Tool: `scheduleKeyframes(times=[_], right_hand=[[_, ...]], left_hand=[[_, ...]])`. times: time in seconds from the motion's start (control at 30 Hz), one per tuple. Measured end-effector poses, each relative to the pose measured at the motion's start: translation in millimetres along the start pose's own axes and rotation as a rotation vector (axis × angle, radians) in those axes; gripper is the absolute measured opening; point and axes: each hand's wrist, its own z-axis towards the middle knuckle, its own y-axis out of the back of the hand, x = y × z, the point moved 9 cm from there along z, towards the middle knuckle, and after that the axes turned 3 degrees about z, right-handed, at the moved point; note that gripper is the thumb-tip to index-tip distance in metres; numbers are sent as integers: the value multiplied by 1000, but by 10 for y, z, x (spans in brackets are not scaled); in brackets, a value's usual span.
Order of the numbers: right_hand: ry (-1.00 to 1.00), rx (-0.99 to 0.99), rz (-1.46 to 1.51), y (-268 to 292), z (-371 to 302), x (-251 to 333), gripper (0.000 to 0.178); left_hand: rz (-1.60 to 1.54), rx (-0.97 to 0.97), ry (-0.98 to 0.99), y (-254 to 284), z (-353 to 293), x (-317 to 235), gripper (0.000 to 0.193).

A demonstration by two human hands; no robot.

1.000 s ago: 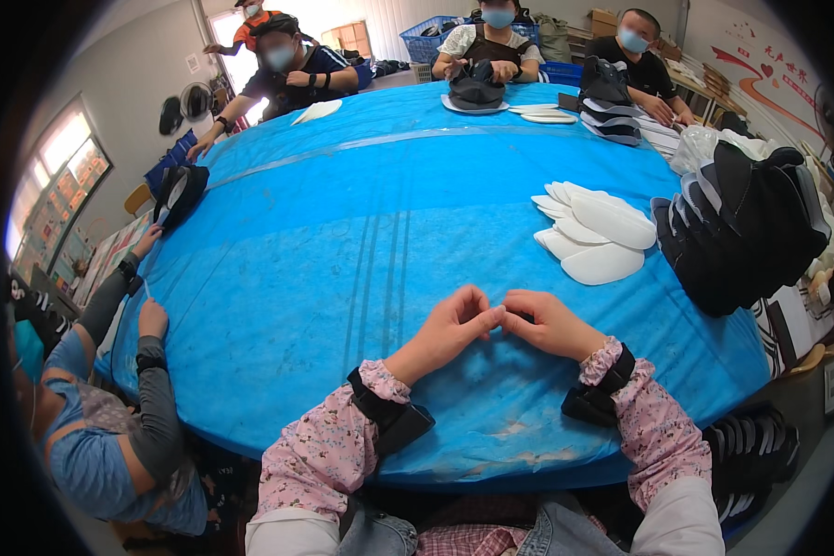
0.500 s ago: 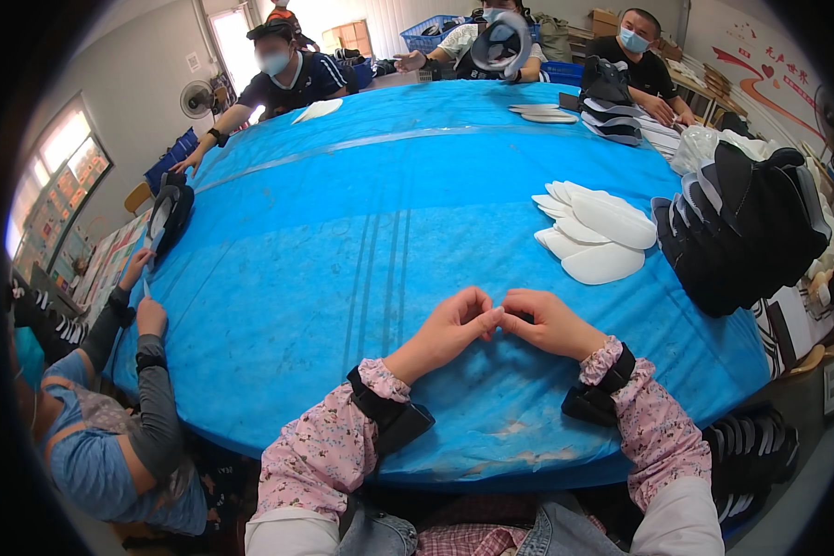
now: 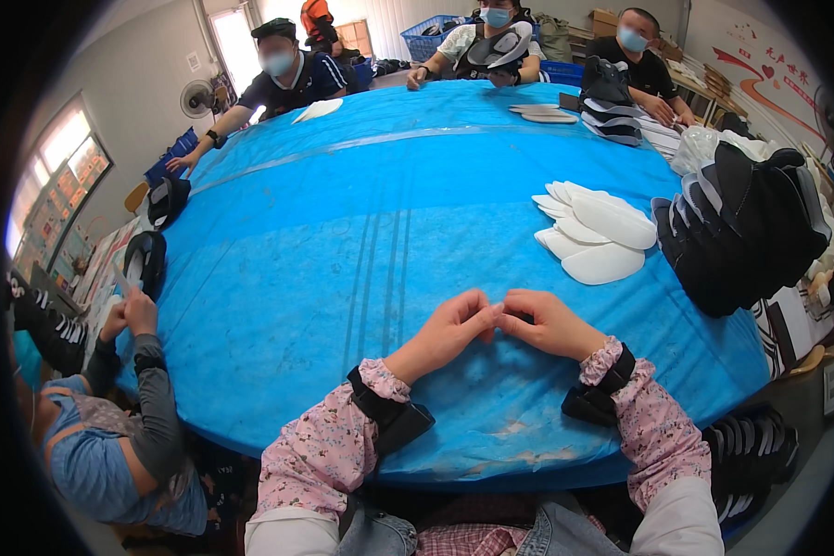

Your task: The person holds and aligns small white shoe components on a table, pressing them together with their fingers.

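Note:
My left hand (image 3: 445,331) and my right hand (image 3: 551,323) meet above the near part of the blue-covered table (image 3: 287,269). Their fingers are curled and closed, with thumbs and fingertips touching at the middle. Whether anything small is pinched there I cannot make out. Beyond my right hand lies a fanned pile of white insole-shaped pieces (image 3: 604,263), untouched. A stack of black and grey shoe uppers (image 3: 741,222) stands farther right at the table's edge.
At the left edge a co-worker's hands (image 3: 137,313) hold a thin pale piece near a black shoe upper (image 3: 145,264). Another upper (image 3: 168,201) lies farther along. Across the table, a person holds a grey-black upper (image 3: 500,48). More uppers (image 3: 612,107) sit at the far right.
My hands have barely moved. The left co-worker's hands drew back from the edge; two separate uppers now show there. Across the table, the held upper lowered and the person's other hand came down onto the table.

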Motion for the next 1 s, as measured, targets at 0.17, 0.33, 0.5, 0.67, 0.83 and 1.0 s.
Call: scheduleKeyframes(times=[0.17,0.33,0.5,0.67,0.83,1.0], right_hand=[[1,-3,3,3,0,-7,27],[-4,0,-16,9,-4,-5,26],[-3,-1,-7,3,-1,-6,25],[-2,-3,-1,2,1,-4,26],[-10,24,-11,-6,3,18,28],[-55,2,116,-4,3,-33,33]], left_hand=[[48,-66,14,56,-3,17,28],[-37,-120,-38,50,10,-40,26],[-6,-89,-36,44,16,-17,26],[30,-77,-26,29,15,-3,29],[50,-30,-21,-3,6,-34,26],[-27,-10,-55,36,18,5,27]])
